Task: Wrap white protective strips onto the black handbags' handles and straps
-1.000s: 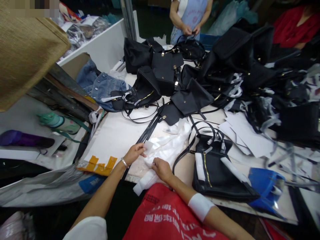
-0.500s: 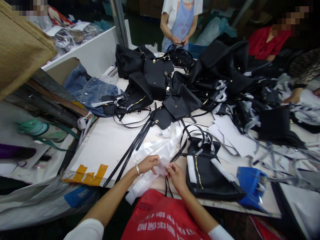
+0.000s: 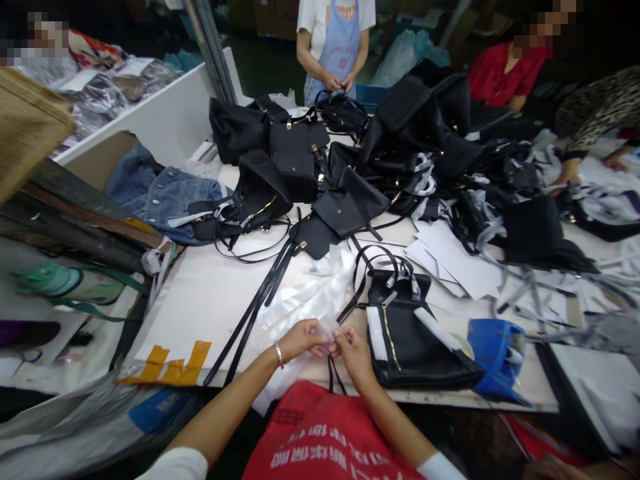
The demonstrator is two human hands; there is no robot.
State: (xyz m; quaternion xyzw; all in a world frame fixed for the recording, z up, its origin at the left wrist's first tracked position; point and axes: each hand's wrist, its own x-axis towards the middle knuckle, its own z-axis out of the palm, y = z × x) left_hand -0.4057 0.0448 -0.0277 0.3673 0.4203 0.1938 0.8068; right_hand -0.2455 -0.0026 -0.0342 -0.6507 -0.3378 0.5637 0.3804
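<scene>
The hands (image 3: 302, 338) (image 3: 354, 352) have drawn closer, the translucent piece (image 3: 327, 329) between their fingertips.

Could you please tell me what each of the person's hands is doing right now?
Left hand: closed, fingers pinching a thin translucent sheet.
Right hand: closed, fingertips on the same sheet's other side.

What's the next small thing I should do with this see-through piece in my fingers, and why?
I'd probably ease the left hand and right hand slightly apart to spread the translucent piece. Both pinch it close together, and the fingers cover part of it, so its edges are hard to make out.
</scene>
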